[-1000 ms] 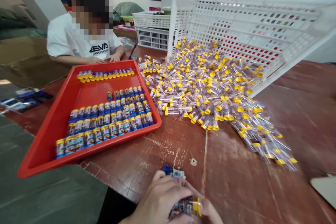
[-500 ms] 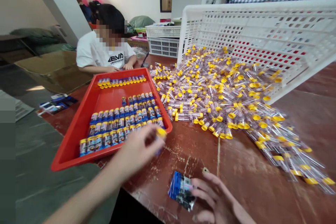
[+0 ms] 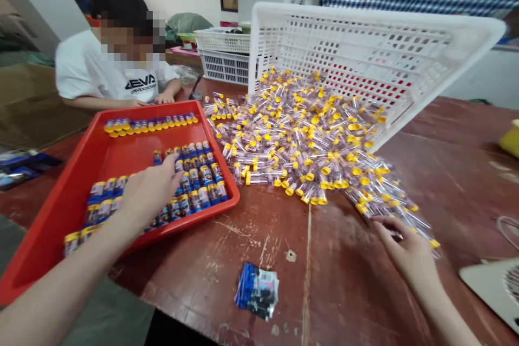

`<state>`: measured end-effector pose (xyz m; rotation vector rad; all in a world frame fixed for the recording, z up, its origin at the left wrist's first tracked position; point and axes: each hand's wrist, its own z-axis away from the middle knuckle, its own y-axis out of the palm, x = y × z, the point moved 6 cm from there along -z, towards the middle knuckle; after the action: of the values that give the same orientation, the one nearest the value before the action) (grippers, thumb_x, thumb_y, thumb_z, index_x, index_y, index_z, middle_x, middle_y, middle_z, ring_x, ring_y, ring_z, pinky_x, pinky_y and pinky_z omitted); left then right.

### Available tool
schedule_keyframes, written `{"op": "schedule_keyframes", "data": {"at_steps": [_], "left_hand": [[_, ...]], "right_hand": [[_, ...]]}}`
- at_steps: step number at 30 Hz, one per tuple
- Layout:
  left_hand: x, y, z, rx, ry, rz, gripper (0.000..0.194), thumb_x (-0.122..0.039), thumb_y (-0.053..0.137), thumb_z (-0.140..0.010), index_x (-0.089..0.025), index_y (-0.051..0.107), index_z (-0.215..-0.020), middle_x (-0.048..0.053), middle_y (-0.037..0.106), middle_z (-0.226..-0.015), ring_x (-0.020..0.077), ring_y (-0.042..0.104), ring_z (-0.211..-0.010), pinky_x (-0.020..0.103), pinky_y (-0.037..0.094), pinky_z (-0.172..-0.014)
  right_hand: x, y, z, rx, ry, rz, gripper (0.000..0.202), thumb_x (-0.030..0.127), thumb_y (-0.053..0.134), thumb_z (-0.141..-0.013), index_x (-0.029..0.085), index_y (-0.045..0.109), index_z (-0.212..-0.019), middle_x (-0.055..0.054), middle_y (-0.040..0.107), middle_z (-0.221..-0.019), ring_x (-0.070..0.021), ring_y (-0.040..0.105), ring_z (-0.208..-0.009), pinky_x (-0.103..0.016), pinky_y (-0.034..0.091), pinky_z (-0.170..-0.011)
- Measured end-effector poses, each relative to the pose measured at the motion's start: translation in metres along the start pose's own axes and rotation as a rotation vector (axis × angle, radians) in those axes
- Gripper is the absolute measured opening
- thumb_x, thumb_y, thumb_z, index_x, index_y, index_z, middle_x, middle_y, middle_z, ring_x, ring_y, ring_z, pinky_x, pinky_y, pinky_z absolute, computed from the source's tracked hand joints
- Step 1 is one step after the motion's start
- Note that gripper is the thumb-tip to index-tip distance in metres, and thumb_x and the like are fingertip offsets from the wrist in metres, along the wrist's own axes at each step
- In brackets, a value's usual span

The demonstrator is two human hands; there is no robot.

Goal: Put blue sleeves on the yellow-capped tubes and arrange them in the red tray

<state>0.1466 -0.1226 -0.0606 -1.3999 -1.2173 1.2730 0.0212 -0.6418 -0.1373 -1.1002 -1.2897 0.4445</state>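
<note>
My left hand [image 3: 152, 189] reaches into the red tray [image 3: 221, 208], fingers bent and closed down among the rows of labelled tubes [image 3: 205, 197] with yellow caps. Whatever sits in its fingertips is hidden behind the hand. At the near right edge of a heap of clear, yellow-capped tubes [image 3: 300, 143], my right hand [image 3: 405, 248] has thumb and fingers curled around a clear tube, only a bit of which shows. On the table in front of me lies a small stack of blue and black printed labels [image 3: 257, 291], touched by neither hand.
A white plastic basket [image 3: 365, 38] lies tipped on its side behind the heap. Across the table sits a person in a white shirt [image 3: 117, 75]. More printed packets [image 3: 26, 167] lie at the far left. A pale device [image 3: 492, 286] stands at the right edge.
My left hand has carried a yellow-capped tube from beside the tray's corner to over the rows inside. My right hand has left the labels for the heap's edge. The view has turned right.
</note>
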Motion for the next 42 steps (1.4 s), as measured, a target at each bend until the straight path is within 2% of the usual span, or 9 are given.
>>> {"op": "schedule_keyframes", "data": {"at_steps": [3,5,7,10,18,24,30,35,42], "left_hand": [[-0.069,0.021,0.074,-0.001,0.373,0.027,0.022,-0.025,0.047,-0.094,-0.018,0.065,-0.083,0.006,0.065,-0.085,0.0225,0.059,-0.085,0.032,0.043,-0.080],[-0.123,0.047,0.143,0.021,0.904,0.110,0.022,-0.017,0.049,-0.094,-0.018,0.061,-0.076,0.002,0.061,-0.075,0.0179,0.054,-0.069,0.029,0.042,-0.068],[-0.145,0.073,0.188,0.039,1.019,0.087,0.008,-0.018,0.056,-0.092,-0.015,0.063,-0.090,0.003,0.062,-0.084,0.0182,0.054,-0.074,0.030,0.044,-0.069],[-0.148,0.097,0.213,0.072,0.988,-0.003,0.018,-0.014,0.063,-0.086,-0.008,0.063,-0.104,0.009,0.063,-0.097,0.0211,0.056,-0.084,0.032,0.048,-0.074],[-0.128,0.098,0.191,0.265,0.759,0.266,0.011,-0.007,0.066,-0.083,-0.016,0.063,-0.079,0.001,0.063,-0.085,0.0181,0.059,-0.074,0.028,0.050,-0.067],[-0.123,0.101,0.186,0.462,0.538,0.272,0.020,-0.003,0.057,-0.088,-0.019,0.068,-0.088,0.001,0.066,-0.094,0.0179,0.064,-0.080,0.028,0.052,-0.072],[-0.116,0.098,0.182,0.475,0.388,0.418,0.019,-0.007,0.051,-0.092,-0.015,0.065,-0.081,0.002,0.063,-0.089,0.0173,0.062,-0.080,0.028,0.046,-0.075],[-0.108,0.094,0.169,0.461,0.248,0.637,0.014,-0.007,0.061,-0.083,-0.015,0.059,-0.072,-0.001,0.062,-0.081,0.0131,0.058,-0.076,0.024,0.038,-0.070],[-0.107,0.083,0.161,0.492,0.078,0.757,0.014,-0.011,0.070,-0.074,-0.015,0.059,-0.065,-0.003,0.063,-0.071,0.0118,0.056,-0.069,0.022,0.035,-0.066]], "right_hand": [[-0.008,0.004,-0.029,-0.024,-0.022,0.260,0.043,0.048,0.048,-0.079,0.012,0.066,-0.096,-0.023,0.068,-0.102,-0.0413,0.063,-0.095,-0.055,0.047,-0.084],[-0.005,0.014,-0.037,0.000,-0.047,0.381,0.041,0.043,0.048,-0.082,0.010,0.065,-0.099,-0.026,0.067,-0.103,-0.0436,0.062,-0.098,-0.055,0.046,-0.082],[-0.001,0.023,-0.040,0.034,-0.060,0.453,0.035,0.038,0.047,-0.084,0.009,0.065,-0.095,-0.028,0.068,-0.096,-0.0442,0.063,-0.094,-0.053,0.047,-0.075],[0.004,0.029,-0.035,0.089,-0.070,0.479,0.030,0.032,0.048,-0.082,0.009,0.066,-0.090,-0.026,0.069,-0.083,-0.0432,0.066,-0.083,-0.049,0.047,-0.067],[0.030,0.032,0.025,0.229,-0.168,0.082,0.056,0.053,0.046,-0.084,0.011,0.062,-0.118,-0.008,0.069,-0.073,-0.0222,0.066,-0.060,-0.032,0.054,-0.059],[0.061,0.041,0.079,0.380,-0.126,-0.642,0.033,0.038,0.069,-0.084,0.019,0.064,-0.111,-0.011,0.073,-0.108,-0.0207,0.072,-0.095,-0.025,0.058,-0.086],[0.082,0.052,0.109,0.457,0.010,-0.852,0.027,0.034,0.070,-0.084,0.025,0.067,-0.110,-0.008,0.072,-0.109,-0.0179,0.068,-0.082,-0.019,0.056,-0.055],[0.103,0.061,0.128,0.413,0.118,-1.023,0.024,0.033,0.074,-0.082,0.025,0.068,-0.103,-0.008,0.071,-0.112,-0.0170,0.066,-0.082,-0.020,0.054,-0.057],[0.114,0.062,0.128,0.449,-0.195,-0.891,0.025,0.021,0.065,-0.089,0.030,0.064,-0.112,-0.006,0.069,-0.121,-0.0178,0.069,-0.098,-0.020,0.058,-0.072]]}}
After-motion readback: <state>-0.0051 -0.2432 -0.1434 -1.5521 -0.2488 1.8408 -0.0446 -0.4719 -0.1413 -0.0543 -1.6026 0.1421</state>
